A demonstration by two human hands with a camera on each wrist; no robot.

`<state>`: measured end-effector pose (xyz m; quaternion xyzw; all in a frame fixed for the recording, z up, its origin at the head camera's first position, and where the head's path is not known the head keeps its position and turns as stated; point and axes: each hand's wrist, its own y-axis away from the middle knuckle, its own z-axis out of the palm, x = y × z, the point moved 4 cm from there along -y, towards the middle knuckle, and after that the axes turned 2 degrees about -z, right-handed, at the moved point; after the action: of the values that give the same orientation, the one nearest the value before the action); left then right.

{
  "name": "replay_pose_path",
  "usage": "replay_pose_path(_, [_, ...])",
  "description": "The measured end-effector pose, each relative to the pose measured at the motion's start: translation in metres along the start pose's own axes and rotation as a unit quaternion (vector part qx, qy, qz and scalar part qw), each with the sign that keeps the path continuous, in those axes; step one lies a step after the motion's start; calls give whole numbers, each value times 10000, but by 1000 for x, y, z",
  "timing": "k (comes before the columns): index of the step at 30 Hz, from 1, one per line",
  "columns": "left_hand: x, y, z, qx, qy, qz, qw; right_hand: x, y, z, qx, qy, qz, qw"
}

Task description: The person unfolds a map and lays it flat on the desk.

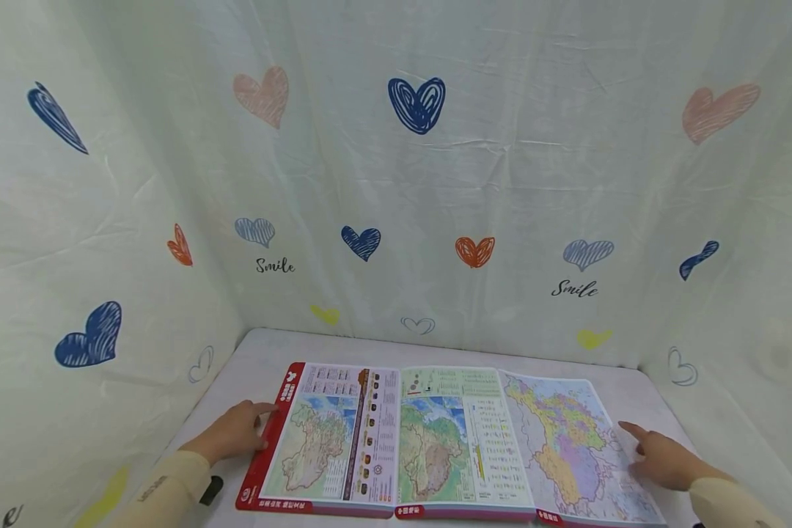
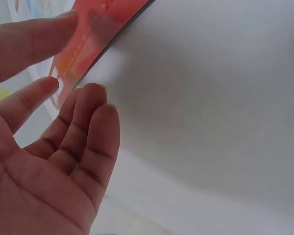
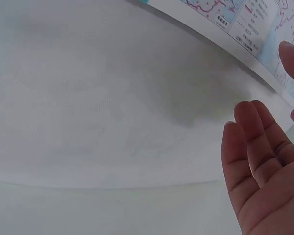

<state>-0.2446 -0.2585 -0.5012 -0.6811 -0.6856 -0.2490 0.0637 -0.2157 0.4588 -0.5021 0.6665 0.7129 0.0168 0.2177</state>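
A fold-out map [image 1: 465, 440] lies spread across the white table, with several printed maps side by side and a red strip [image 1: 272, 436] along its left edge. My left hand [image 1: 231, 431] is at that strip, its index finger reaching over the red border. The left wrist view shows its palm [image 2: 44, 171] with relaxed fingers and nothing held. On the other side, my right hand [image 1: 669, 458] is by the map's right edge, forefinger extended toward it. Its loosely bent fingers [image 3: 250, 142] hold nothing in the right wrist view. Whether either hand touches the paper I cannot tell.
The white tabletop [image 1: 343, 350] extends behind the map and to both sides. A pale curtain [image 1: 435, 176] printed with hearts and the word "Smile" hangs around the back and sides. A small dark object [image 1: 211, 490] sits at my left wrist.
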Motion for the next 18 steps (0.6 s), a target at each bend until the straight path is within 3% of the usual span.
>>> replay_pose_path(9, [11, -1, -16, 399, -115, 93, 9991, -8, -8, -23, -28, 23, 141, 9999])
replay_pose_path(18, [37, 0, -21, 705, -335, 492, 9957, -30, -20, -37, 256, 51, -116, 9996])
